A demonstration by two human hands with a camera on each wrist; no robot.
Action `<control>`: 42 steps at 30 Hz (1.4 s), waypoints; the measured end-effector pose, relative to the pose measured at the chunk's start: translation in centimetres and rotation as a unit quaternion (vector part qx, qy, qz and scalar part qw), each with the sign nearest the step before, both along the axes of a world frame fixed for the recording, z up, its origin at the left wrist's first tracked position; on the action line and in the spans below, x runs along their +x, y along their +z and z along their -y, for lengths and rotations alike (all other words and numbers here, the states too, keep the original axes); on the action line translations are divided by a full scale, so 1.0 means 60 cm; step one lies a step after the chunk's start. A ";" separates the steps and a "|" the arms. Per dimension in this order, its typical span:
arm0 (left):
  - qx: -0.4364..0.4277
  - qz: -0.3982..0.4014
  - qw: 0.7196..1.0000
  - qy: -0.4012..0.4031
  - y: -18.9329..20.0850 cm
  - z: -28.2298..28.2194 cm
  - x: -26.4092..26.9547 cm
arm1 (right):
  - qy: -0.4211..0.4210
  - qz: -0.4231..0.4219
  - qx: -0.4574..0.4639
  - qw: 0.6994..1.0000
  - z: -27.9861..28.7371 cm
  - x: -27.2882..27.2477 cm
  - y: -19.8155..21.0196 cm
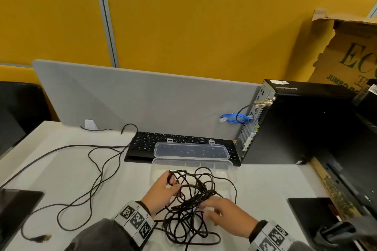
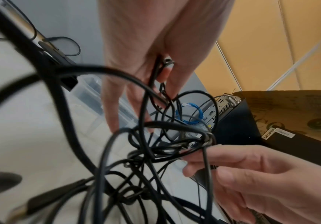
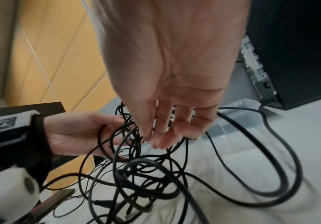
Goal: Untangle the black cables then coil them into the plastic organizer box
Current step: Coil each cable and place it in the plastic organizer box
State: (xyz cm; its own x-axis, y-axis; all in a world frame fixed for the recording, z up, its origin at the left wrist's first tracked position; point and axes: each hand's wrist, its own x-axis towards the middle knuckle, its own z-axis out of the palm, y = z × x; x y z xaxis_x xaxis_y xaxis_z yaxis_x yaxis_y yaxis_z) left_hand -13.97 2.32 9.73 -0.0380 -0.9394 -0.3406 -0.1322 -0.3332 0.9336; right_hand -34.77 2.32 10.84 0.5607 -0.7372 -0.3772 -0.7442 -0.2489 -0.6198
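1. Cables [image 1: 189,197] sit in one black knot on the desk [image 1: 61,169], just in front of the clear box [image 1: 228,169], whose lid [image 1: 191,150] lies open against the keyboard [image 1: 142,142]. Some loops hang over the box's near rim.
2. Left hand [image 1: 161,189] pinches a strand between thumb and fingers at the knot's upper left (the left wrist view shows it best).
3. Right hand [image 1: 226,216] has its fingers curled round a few strands at the knot's right side.
4. Untangling looks barely begun; nothing is coiled in the box yet.
5. Risks, as I judge them:
   - Pulling the two hands apart could tighten the knot instead of freeing it.
   - A loop draped on the rim could drag the light box or tip it.
   - A long loose cable [image 1: 95,171] trails left toward a plug [image 1: 43,237]; a tug could whip it across the desk.
   - The plug may snag inside the knot.
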 end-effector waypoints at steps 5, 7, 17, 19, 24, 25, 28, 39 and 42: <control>0.031 -0.049 0.998 -0.005 0.001 -0.014 0.002 | -0.013 0.074 0.036 0.997 -0.007 0.008 -0.003; 0.033 -0.061 0.998 0.002 0.007 -0.013 0.001 | -0.045 0.119 0.058 0.990 -0.009 0.012 -0.004; 0.100 -0.222 0.970 0.015 0.034 -0.003 -0.011 | -0.089 0.215 0.076 0.970 -0.013 0.008 0.009; 0.115 -0.247 0.962 0.016 0.040 -0.004 -0.015 | -0.091 0.202 0.061 0.973 -0.015 0.007 0.015; 0.140 -0.287 0.947 0.017 0.047 -0.009 -0.025 | -0.063 0.189 0.038 0.979 -0.016 -0.003 0.044; 0.144 -0.298 0.944 0.017 0.049 -0.010 -0.027 | -0.053 0.186 0.035 0.981 -0.016 -0.005 0.054; 0.156 -0.325 0.932 0.027 0.053 -0.011 -0.034 | -0.055 0.171 -0.048 0.983 -0.008 -0.022 0.081; 0.166 -0.329 0.926 0.087 0.055 -0.002 -0.051 | 0.037 -0.026 0.128 0.991 -0.027 -0.074 0.090; 0.167 -0.342 0.918 0.109 0.051 0.002 -0.048 | -0.015 -0.004 0.107 0.994 -0.037 -0.070 0.057</control>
State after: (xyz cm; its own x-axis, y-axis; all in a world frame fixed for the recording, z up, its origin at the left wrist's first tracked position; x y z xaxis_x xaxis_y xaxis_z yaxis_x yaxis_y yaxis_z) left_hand -16.82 2.19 12.78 -0.1738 -0.7974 -0.5778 0.5502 -0.5653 0.6146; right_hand -38.99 4.57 14.26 0.5360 -0.6557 -0.5318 -0.7546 -0.0897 -0.6501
